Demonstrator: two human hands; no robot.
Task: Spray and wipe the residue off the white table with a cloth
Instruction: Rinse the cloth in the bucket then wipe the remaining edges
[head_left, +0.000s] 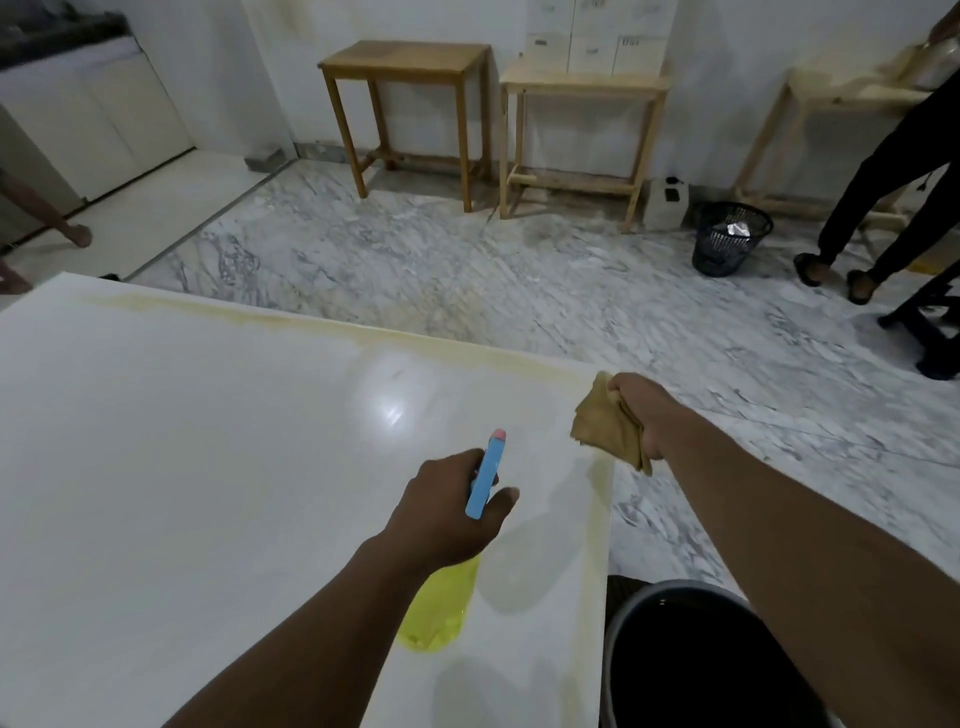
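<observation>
Left hand (452, 506) was wrapped round the spray bottle (441, 608), nozzle aimed ahead of the grip at the white table (208, 441) — ready to spray. Right hand (641, 415) clenched the bunched cloth (602, 423) over the far corner; yellowish residue (311, 325) ran beyond both along the far edge, unwiped.

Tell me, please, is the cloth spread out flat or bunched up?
Bunched up: the cloth is crumpled in the right hand, its folds hanging below the fist at the table corner.

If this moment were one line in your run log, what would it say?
left hand: holds spray bottle | right hand: clutches cloth | white table: yellowish residue along far edge | wipe: not yet begun
</observation>
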